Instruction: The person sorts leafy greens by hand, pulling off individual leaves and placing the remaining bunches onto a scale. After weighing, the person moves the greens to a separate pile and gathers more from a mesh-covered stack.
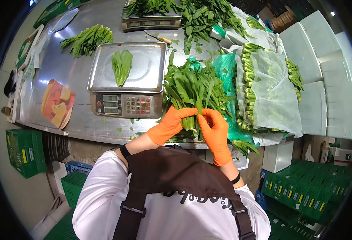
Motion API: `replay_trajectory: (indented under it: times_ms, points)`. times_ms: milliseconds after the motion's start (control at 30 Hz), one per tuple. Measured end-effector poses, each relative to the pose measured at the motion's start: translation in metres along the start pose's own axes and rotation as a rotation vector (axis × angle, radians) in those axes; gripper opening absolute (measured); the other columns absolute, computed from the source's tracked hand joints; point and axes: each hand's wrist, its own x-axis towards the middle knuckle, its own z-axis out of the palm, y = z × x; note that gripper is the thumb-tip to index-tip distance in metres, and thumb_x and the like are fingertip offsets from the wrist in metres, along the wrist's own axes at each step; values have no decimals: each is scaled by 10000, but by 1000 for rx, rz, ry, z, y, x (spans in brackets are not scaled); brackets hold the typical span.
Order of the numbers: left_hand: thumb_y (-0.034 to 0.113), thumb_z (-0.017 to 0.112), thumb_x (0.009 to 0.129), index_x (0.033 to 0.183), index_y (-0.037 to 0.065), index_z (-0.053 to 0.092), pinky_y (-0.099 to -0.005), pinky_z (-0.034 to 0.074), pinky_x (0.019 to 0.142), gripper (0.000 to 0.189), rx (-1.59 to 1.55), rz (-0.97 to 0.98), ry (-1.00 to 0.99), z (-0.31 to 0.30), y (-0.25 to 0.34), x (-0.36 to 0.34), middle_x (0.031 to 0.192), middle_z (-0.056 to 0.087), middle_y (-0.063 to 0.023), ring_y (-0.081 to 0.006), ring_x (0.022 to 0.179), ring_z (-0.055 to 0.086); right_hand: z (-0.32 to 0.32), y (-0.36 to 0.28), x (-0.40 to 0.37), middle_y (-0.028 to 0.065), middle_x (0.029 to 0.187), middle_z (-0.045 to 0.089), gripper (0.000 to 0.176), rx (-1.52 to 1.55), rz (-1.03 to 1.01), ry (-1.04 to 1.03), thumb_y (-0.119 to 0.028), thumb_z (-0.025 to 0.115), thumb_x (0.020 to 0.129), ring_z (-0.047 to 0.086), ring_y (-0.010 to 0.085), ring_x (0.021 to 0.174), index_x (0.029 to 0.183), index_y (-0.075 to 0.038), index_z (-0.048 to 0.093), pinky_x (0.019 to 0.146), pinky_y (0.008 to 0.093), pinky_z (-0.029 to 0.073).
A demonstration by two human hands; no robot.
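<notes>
The left hand (pixel 169 125) closes around the stalks of a bunch (pixel 186 94) at the counter's (pixel 74 70) near edge; the right hand (pixel 215 134), just beside it, pinches a stem (pixel 200 111) between thumb and fingers. Room is tight to the right, with a green bag (pixel 225 72) and covered greens (pixel 276 96), and to the left, where the scale (pixel 124 106) bears a small bunch (pixel 122 68). Bare steel opens beyond the scale, around a patterned sheet (pixel 58 104). Green crates (pixel 25 153) stand below the counter on both sides.
</notes>
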Motion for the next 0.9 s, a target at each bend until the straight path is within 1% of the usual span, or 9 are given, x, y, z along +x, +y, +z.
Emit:
replay_trajectory:
  times_ms: [67,233,333,400,467,533,733,867,900]
  points:
    - [16,613,818,1158,11,531,-320,518,820,350,-49,56,17,1,-1,3,1054,627,-80,-180,948,621,1,-2,1,48,819,612,181,153,90,40,-69,685,802,589,117,657,968,-26,629,588,232,471]
    - [13,585,832,1176,-4,522,-327,522,817,350,-133,40,30,-9,-1,7,1077,620,-99,-196,952,621,14,5,-4,60,842,631,167,206,31,109,-62,664,822,594,105,682,973,1,627,614,232,478]
    - [12,589,832,1190,-4,514,-321,524,811,366,-78,-8,3,-3,10,0,1084,619,-100,-195,955,619,17,17,-3,49,813,631,178,352,104,106,-65,658,833,582,95,657,986,14,615,596,222,470]
    - [16,600,830,1205,-4,502,-317,529,800,388,-52,-13,0,-4,9,-1,1100,613,-105,-193,951,620,9,15,4,31,773,618,183,649,395,-56,-73,651,846,562,86,619,996,22,602,565,210,455]
    - [2,643,798,1134,25,556,-307,528,762,347,71,-22,77,0,9,-2,1014,634,-67,-168,891,627,6,19,10,20,743,601,175,687,406,-102,-87,647,857,551,85,592,987,18,595,537,205,443]
    - [3,643,799,1131,25,557,-310,530,757,344,41,-26,76,3,11,-2,1010,634,-69,-169,888,628,4,19,14,23,737,594,165,772,495,-166,-95,647,860,559,91,592,978,6,590,527,214,450]
    - [45,598,838,1170,-1,526,-329,534,772,342,-27,-21,54,-7,2,6,1061,621,-98,-187,904,631,6,27,14,35,770,601,119,956,571,-112,-88,630,867,573,106,620,944,-20,570,528,233,459]
    - [37,565,851,1171,-12,524,-368,522,844,326,-201,-110,53,-12,1,12,1081,612,-109,-224,953,623,5,26,8,44,816,608,102,1057,529,-83,-42,635,850,576,120,653,911,-26,555,577,237,467]
    - [37,565,851,1171,-12,524,-368,522,844,326,-201,-111,54,-11,1,14,1081,612,-109,-224,953,623,7,17,-1,52,835,605,121,917,309,102,-11,634,834,577,134,674,916,-27,547,603,238,467]
